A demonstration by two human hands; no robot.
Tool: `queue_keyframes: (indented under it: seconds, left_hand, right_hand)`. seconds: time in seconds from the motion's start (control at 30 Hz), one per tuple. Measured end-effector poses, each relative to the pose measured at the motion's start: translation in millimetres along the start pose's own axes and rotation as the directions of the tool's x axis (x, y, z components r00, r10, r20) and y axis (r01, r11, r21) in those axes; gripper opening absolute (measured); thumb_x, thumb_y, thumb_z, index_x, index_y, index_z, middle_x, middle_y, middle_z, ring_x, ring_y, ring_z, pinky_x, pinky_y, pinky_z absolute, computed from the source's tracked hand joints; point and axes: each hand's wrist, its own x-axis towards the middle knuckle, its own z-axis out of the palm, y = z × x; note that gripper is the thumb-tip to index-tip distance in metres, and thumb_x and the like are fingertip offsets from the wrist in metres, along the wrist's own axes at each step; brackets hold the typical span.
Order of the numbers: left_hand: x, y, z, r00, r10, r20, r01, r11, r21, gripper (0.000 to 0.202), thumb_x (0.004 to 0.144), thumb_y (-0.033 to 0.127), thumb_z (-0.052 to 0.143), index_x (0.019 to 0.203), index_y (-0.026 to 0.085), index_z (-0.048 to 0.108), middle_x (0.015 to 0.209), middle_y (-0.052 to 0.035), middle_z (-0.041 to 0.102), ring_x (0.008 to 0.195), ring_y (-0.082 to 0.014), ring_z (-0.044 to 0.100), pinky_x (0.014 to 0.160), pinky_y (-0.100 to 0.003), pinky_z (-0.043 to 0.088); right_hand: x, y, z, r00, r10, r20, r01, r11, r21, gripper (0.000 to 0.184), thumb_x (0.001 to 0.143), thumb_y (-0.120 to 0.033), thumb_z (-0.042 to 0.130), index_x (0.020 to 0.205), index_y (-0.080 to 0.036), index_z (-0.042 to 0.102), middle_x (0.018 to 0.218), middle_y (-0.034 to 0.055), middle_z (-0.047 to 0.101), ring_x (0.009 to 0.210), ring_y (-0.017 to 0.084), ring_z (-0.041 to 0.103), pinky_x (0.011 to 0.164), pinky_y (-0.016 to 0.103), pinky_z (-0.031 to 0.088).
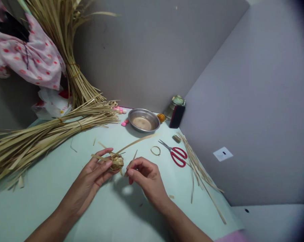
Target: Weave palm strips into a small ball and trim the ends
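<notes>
- Near the table's front edge, low in the head view: left hand (97, 171) curled around a small woven straw ball (116, 162), thumb and fingertips clamped on its left side, ball held just above the table (53, 188).
- Just right of the ball: right hand (144, 174) with thumb and forefinger pinched together on a thin straw strip (133, 158) that runs up from the pinch beside the ball.
- Sticking out of the ball: one long flat strip (136, 141) slanting up and right toward the metal bowl (144, 120), shorter ends poking left.
- Right of the hands, flat on the table: a small straw ring (156, 151), then red-handled scissors (175, 154), blades pointing up-left.
- Farther right, along the wall: loose thin straw strips (199, 168) fanned out.
- Behind the bowl: an orange ball (161, 117), a dark case (177, 116) leaning on a glass jar (177, 101), pink beads (123, 116) to the left.
- Far left: large bundles of dried straw (41, 137), patterned pink cloth (28, 53) above them.
</notes>
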Motion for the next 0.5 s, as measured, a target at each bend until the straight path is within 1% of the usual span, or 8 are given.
queue_keyframes:
  seconds: [0.07,0.2,0.27,0.37,0.5]
  left_hand:
    - [0.6,-0.4,-0.5,1.000,0.000,-0.001,0.000,1.000,-0.002,0.043,0.087,0.030,0.076,0.127,0.027,0.062,0.095,-0.0016,0.079,0.094,-0.0171,0.073,0.088,-0.025,0.057]
    - [1.7,-0.2,-0.1,1.000,0.002,-0.001,-0.002,1.000,0.001,0.039,0.089,0.030,0.075,0.125,0.028,0.062,0.095,-0.0011,0.079,0.094,-0.0157,0.073,0.088,-0.024,0.057]
    - [1.8,0.1,0.4,1.000,-0.002,0.011,0.002,1.000,0.005,0.039,0.089,0.030,0.075,0.126,0.028,0.062,0.096,-0.0010,0.079,0.094,-0.0156,0.072,0.088,-0.024,0.056]
    - [1.2,0.0,0.5,1.000,0.004,0.018,-0.004,1.000,0.009,0.041,0.088,0.031,0.076,0.126,0.029,0.062,0.094,0.0000,0.077,0.097,-0.0165,0.070,0.091,-0.025,0.055]
    - [-0.9,-0.7,0.7,1.000,0.022,-0.017,-0.021,0.999,0.047,0.045,0.083,0.033,0.079,0.125,0.031,0.064,0.091,0.0017,0.074,0.102,-0.0180,0.068,0.091,-0.025,0.053]
  right_hand:
    - [-0.8,1.0,-0.8,1.000,-0.023,0.015,0.023,1.000,-0.009,0.020,0.080,-0.034,0.077,0.074,-0.018,0.065,0.068,-0.0012,0.062,0.061,0.011,0.053,0.059,0.024,0.043]
    - [-1.5,4.4,-2.4,0.996,-0.073,0.058,0.072,0.997,0.020,0.025,0.084,-0.040,0.075,0.075,-0.017,0.067,0.078,0.0028,0.068,0.064,0.012,0.056,0.064,0.026,0.047]
    - [-1.3,4.8,-2.5,0.996,-0.060,0.059,0.058,0.998,0.033,0.026,0.085,-0.041,0.075,0.078,-0.017,0.067,0.074,0.0023,0.068,0.063,0.012,0.056,0.063,0.026,0.046]
    - [-0.5,3.2,-2.1,0.997,0.036,0.066,-0.037,0.999,0.025,0.029,0.082,-0.042,0.077,0.076,-0.017,0.065,0.066,-0.0007,0.064,0.057,0.010,0.051,0.059,0.024,0.041]
    - [0.5,2.1,-1.9,0.974,0.177,0.138,-0.176,0.984,-0.015,0.030,0.079,-0.041,0.078,0.070,-0.016,0.066,0.064,-0.0025,0.058,0.056,0.009,0.048,0.059,0.023,0.040]
